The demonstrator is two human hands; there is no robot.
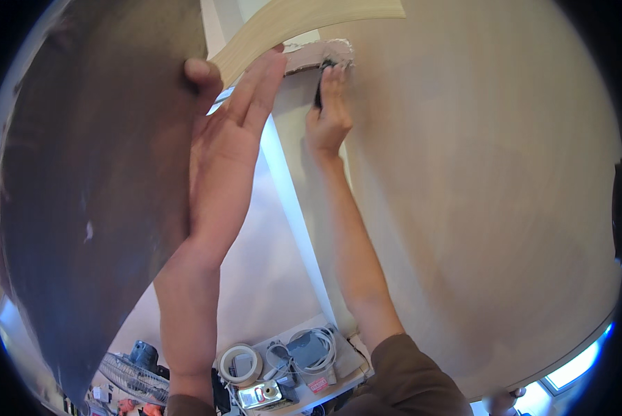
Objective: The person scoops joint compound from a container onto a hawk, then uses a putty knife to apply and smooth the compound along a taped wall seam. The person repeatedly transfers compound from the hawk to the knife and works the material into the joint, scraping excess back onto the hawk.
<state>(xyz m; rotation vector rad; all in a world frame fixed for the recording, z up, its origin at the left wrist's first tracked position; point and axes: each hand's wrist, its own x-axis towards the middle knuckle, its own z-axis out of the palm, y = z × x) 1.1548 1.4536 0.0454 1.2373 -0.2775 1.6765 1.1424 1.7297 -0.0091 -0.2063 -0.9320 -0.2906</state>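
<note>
My left hand (224, 142) is raised with its fingers stretched out together. Its fingertips reach the lower side of a curved beige strip (304, 24), and its thumb lies against the edge of a large dark panel (103, 139) at the left. Higher up and to the right, my right hand (332, 111) is closed round a black tool (318, 94), mostly covered by the fingers; its exact kind cannot be made out. The tool is at a pinkish band (307, 57) with rough white, putty-like material (339, 50) at its right end.
A broad, light wood-toned panel (491, 180) fills the right side. Below stands a white shelf (346, 378) bearing a roll of tape (240, 365), a silver camera (260, 394) and coiled white cable (328, 347). A fan (134, 378) is at the lower left.
</note>
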